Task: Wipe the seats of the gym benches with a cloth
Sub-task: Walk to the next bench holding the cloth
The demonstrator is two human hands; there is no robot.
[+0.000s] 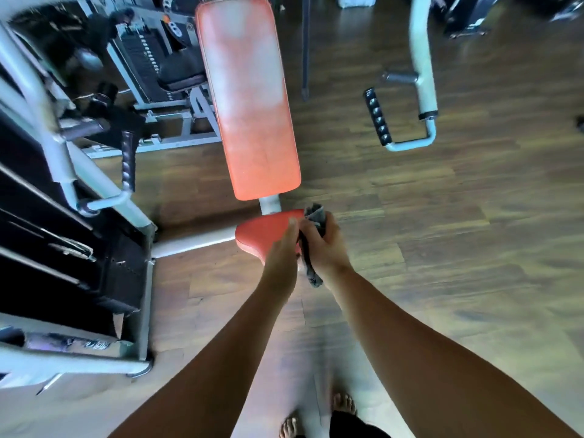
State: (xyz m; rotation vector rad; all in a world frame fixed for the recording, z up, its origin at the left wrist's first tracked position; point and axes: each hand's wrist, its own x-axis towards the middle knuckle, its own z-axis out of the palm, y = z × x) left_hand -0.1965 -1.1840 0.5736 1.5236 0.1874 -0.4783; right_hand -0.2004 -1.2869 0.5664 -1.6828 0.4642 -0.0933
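Note:
A gym machine stands in front of me with a long orange back pad [249,99] and a small red-orange seat [262,235] below it. Both my hands are together over the seat's right side. My right hand [325,245] grips a dark grey cloth [316,216]; part of the cloth sticks out above the fist and a tail hangs below the wrist. My left hand [282,251] reaches in beside it with its fingers touching the cloth. Where the fingers lie on the cloth is hidden between the hands.
The machine's grey frame and black weight stack [57,191] fill the left side, with a ribbed black handle [128,162] jutting out. Another grey arm with a black grip [377,116] hangs at upper right. The floor [442,248] is wood plank. My bare feet [343,404] show at the bottom.

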